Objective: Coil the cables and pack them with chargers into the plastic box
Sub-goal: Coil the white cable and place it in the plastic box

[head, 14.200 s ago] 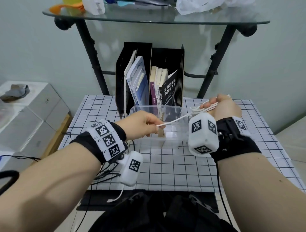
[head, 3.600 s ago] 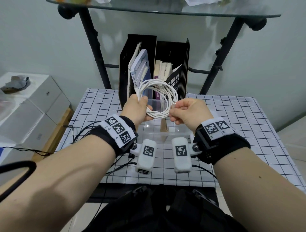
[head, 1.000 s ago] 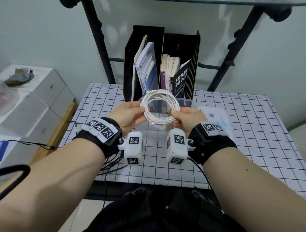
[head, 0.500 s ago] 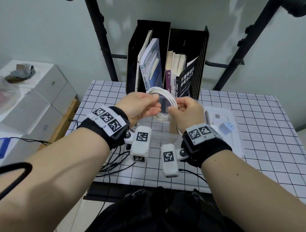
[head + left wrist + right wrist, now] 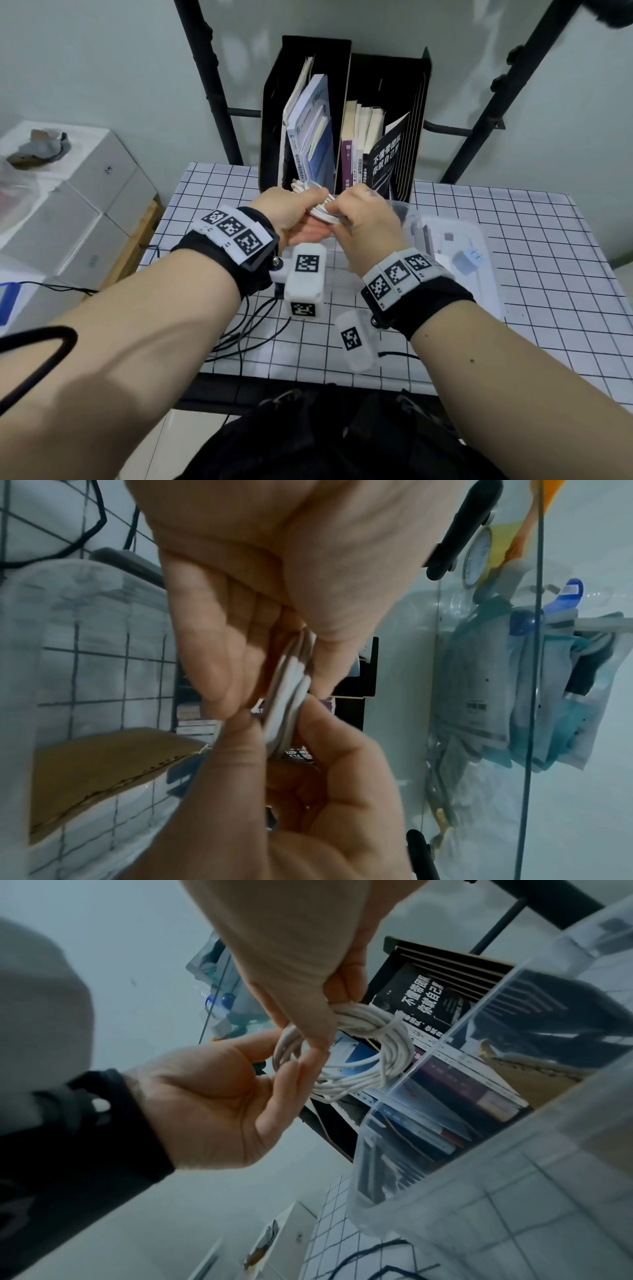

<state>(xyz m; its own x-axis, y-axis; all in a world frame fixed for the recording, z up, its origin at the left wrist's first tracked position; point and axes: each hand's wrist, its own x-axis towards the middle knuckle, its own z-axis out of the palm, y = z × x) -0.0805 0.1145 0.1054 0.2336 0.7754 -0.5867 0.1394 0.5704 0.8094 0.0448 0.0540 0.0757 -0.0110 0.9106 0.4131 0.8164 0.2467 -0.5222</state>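
Note:
A white cable (image 5: 320, 209), wound into a coil, is held above the clear plastic box (image 5: 401, 209). My left hand (image 5: 306, 209) pinches the coil's left side between thumb and fingers. My right hand (image 5: 343, 209) grips the other side, knuckles up. In the right wrist view the coil (image 5: 380, 1053) shows a turn of cable wrapped across its bundle, with the right thumb and fingers closed on it. The left wrist view shows the strands (image 5: 291, 691) squeezed flat between both hands. A white and blue charger (image 5: 470, 257) lies on the translucent lid (image 5: 486, 301) to the right.
A black file holder (image 5: 308, 51) with books stands right behind the box. Black wires (image 5: 253, 329) trail over the checked tabletop's (image 5: 534, 246) front left. Black shelf legs (image 5: 212, 89) rise at the back. White cartons (image 5: 78, 205) sit to the left of the table.
The round coil held open between my hands has been pressed together; both hands have closed in on it and now nearly touch. The view has tilted down and nearer.

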